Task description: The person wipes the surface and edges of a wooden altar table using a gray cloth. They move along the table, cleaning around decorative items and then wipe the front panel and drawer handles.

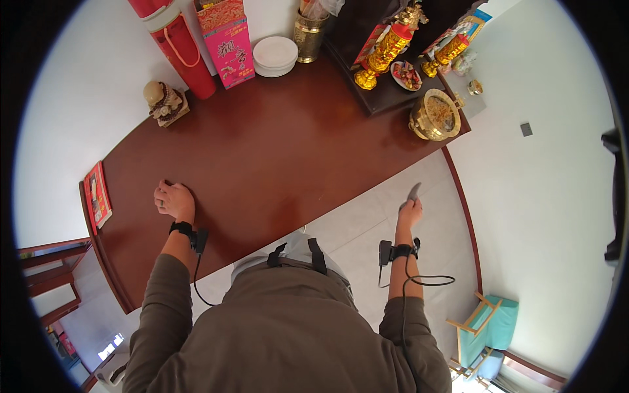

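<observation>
My left hand is over the left part of the dark red wooden cabinet top, its fingers curled; whether it holds anything cannot be told. Off the front edge, above the tiled floor, my right hand grips a grey cloth, part of which sticks out past the fingers. Both wrists wear black straps with small boxes and cables. A brass incense burner filled with ash stands at the right end of the top. Left of my left hand lie red booklets at the edge.
Along the back stand a figurine with beads, a red cylinder, a pink box, stacked white plates and a brass pot. A dark raised stand carries gold candles and a dish of sweets. Teal chairs stand lower right.
</observation>
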Action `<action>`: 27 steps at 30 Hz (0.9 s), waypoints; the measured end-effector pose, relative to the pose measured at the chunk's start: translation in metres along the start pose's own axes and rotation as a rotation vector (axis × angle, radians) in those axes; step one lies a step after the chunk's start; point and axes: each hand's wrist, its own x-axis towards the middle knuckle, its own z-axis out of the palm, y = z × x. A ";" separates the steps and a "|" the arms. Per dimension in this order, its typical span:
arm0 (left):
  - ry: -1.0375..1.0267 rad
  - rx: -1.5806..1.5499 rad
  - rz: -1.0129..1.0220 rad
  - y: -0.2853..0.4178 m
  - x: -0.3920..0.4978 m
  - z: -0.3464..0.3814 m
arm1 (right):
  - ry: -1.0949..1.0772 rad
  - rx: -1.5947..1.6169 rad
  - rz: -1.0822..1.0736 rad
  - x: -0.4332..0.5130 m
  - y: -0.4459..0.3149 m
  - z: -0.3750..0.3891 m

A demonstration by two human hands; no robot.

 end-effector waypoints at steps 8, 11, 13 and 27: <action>0.088 -0.018 -0.025 0.008 -0.001 -0.003 | -0.418 0.237 -0.914 -0.091 -0.158 0.060; 0.123 -0.021 -0.021 0.008 -0.001 -0.004 | -0.701 0.276 -1.477 -0.148 -0.229 0.113; 0.126 -0.013 -0.025 0.009 -0.002 -0.003 | -0.783 0.333 -1.670 -0.179 -0.258 0.137; 0.071 0.071 -0.037 0.012 -0.002 -0.009 | -0.127 -0.230 -0.785 0.045 -0.113 0.067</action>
